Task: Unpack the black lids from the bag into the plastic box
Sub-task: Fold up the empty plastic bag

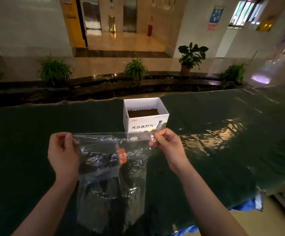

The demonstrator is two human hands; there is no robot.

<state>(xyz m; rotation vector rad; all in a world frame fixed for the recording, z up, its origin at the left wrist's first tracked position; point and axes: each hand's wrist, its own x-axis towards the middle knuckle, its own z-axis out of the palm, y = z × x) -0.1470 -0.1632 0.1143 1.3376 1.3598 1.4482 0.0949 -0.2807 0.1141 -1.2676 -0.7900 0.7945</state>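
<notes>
Holding a clear plastic bag (111, 160) up by its top edge, both hands are working above the desk (223, 150), which is covered in a dark green sheet with a glossy, rippled film over it. The left hand (63, 154) has its fingers curled in and its thumb pressed down, pinching the bag's upper left corner. The right hand (168, 143) mirrors it, fingertips and thumb closed tight on the upper right corner, where the plastic bunches up a little. Between the two grips the bag's rim is stretched out flat and level, and the rest of the bag hangs down toward the person, its lower part draping over the near edge of the desk.

Inside the bag there are dark shapes low in the folds, the black lids (100, 160), though glare on the plastic makes it hard to count them or see their outline. An orange tag or label (122, 155) shows near the middle of the bag.

Just beyond the bag's top edge stands the white box (146, 114), open at the top, with Chinese lettering and a bottle picture on its near side and a dark bottom showing inside. It sits on the desk, apart from both hands.

Behind the desk, potted plants (135, 69) line a dark ledge, with a shiny tiled lobby floor beyond.
</notes>
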